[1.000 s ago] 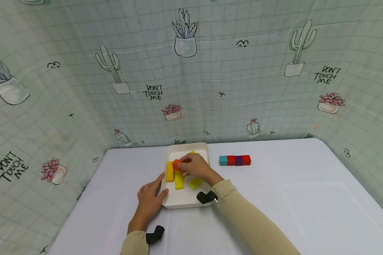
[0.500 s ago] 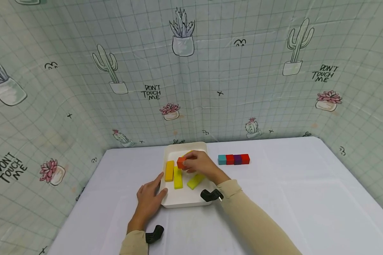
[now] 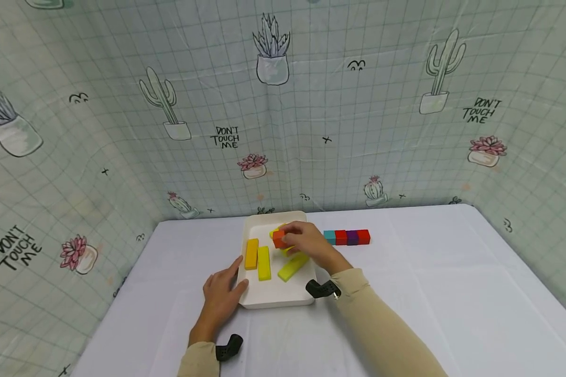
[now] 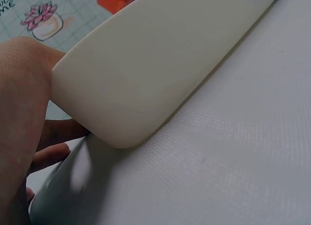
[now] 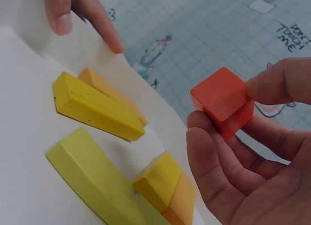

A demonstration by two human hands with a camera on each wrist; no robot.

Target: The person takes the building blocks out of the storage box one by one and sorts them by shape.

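Observation:
In the head view my right hand (image 3: 308,242) pinches an orange-red cube (image 3: 279,239) between thumb and fingers, above the white tray (image 3: 269,296). The right wrist view shows that cube (image 5: 221,96) held up clear of the blocks. My left hand (image 3: 220,296) rests at the tray's left side, thumb and index finger straight against its rim. Inside the tray lie an orange-yellow block (image 3: 251,254), a yellow block (image 3: 263,263) and a lime-yellow block (image 3: 292,267). Towards the back, more yellow pieces are partly hidden by my right hand.
Right of the tray, a row of cubes stands side by side: a teal cube (image 3: 329,237), a red cube (image 3: 341,237), a purple cube (image 3: 352,237) and another red cube (image 3: 363,236). A white cloth covers the table (image 3: 405,293). A cactus-print curtain (image 3: 283,115) surrounds it.
My right hand has moved rightward over the tray with the orange-red cube, uncovering more of the yellow blocks. The left hand has stayed at the tray's side.

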